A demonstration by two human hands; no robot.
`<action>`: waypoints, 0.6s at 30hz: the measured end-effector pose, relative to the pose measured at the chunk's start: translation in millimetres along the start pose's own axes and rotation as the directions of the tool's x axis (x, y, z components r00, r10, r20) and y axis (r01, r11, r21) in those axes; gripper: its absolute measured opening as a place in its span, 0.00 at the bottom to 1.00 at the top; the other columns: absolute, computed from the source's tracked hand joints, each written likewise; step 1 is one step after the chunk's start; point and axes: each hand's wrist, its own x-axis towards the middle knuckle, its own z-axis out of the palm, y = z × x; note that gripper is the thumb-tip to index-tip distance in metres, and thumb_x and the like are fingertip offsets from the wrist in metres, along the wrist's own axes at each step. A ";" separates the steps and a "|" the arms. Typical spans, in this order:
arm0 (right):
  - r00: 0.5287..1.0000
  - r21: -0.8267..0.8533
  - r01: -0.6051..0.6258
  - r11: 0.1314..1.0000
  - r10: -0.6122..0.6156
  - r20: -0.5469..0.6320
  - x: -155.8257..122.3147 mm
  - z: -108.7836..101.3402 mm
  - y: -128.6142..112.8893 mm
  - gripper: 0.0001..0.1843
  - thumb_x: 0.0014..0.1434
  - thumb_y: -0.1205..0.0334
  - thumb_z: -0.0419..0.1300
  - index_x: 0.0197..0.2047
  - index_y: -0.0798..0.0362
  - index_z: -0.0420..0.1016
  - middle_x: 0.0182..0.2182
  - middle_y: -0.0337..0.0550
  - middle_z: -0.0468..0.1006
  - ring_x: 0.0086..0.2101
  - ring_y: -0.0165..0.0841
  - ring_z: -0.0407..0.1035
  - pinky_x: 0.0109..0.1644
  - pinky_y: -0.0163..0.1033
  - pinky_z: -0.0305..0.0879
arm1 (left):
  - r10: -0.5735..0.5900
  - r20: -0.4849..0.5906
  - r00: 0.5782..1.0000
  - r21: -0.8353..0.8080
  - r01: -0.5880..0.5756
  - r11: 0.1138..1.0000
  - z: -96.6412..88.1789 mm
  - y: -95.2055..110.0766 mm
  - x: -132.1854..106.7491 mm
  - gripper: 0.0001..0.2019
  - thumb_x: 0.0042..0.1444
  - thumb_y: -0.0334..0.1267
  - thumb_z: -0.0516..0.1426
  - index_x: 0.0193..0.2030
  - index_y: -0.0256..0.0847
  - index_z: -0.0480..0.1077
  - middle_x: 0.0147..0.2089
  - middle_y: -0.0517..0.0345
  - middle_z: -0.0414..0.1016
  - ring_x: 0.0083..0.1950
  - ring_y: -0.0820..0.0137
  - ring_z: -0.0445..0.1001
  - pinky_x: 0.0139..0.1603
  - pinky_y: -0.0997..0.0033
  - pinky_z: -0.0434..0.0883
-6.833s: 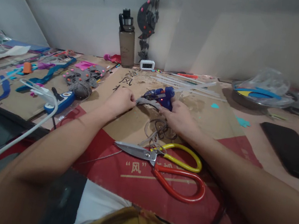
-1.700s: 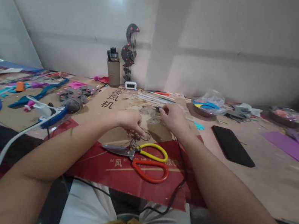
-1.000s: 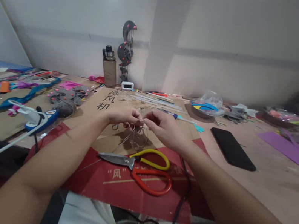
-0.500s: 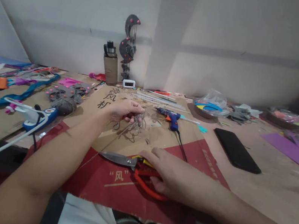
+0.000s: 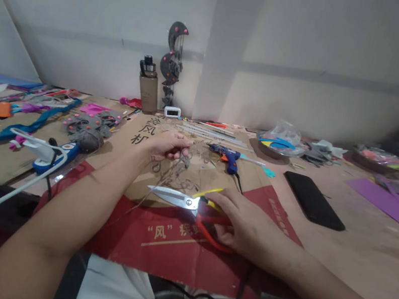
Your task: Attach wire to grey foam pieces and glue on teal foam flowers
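Observation:
My left hand (image 5: pixel 170 145) pinches a bundle of thin grey yarn (image 5: pixel 182 163) over the brown cardboard. Loops of it dangle below the fingers, and one strand trails down toward the red part of the sheet. Red- and yellow-handled scissors (image 5: pixel 190 202) are in my right hand (image 5: pixel 235 222), their blades pointing left, below the yarn. The blades look closed or nearly so. Just beyond the hands lies a blue glue gun (image 5: pixel 229 159), its nozzle toward the left hand.
Cardboard (image 5: pixel 150 258) covers the table before me. A phone (image 5: pixel 313 200) lies right, a plastic-covered bowl (image 5: pixel 280 145) behind it. A bottle (image 5: pixel 148 87) and small clock (image 5: pixel 172 112) stand by the wall. At left are a grey yarn ball (image 5: pixel 88 138) and power strip (image 5: pixel 56 158) with a white cable.
My right hand has lifted the scissors slightly up and to the right, away from the cardboard's lower part. My left hand stays almost in place with the yarn.

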 end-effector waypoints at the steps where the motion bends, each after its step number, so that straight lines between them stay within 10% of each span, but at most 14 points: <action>1: 1.000 -0.013 -0.001 1.000 0.001 -0.010 -0.6 0.5 1.2 0.29 0.49 0.74 0.55 0.56 0.53 0.67 0.45 0.52 0.72 0.40 0.38 0.71 0.41 0.41 0.69 | 0.008 -0.015 1.000 -0.015 -0.009 1.000 0.4 0.9 -0.7 0.11 0.56 0.37 0.60 0.27 0.35 0.66 0.22 0.62 0.69 0.13 0.84 0.62 0.11 0.87 0.53; 18: 0.999 -0.083 0.010 0.996 -0.014 -0.045 -9.7 -3.3 8.2 0.26 0.47 0.74 0.56 0.51 0.53 0.69 0.41 0.49 0.73 0.39 0.37 0.70 0.40 0.40 0.68 | 0.086 -0.051 0.995 -0.172 -0.093 0.981 3.2 8.8 -6.6 0.09 0.57 0.35 0.59 0.29 0.36 0.65 0.18 0.68 0.59 0.12 0.86 0.53 0.11 0.88 0.47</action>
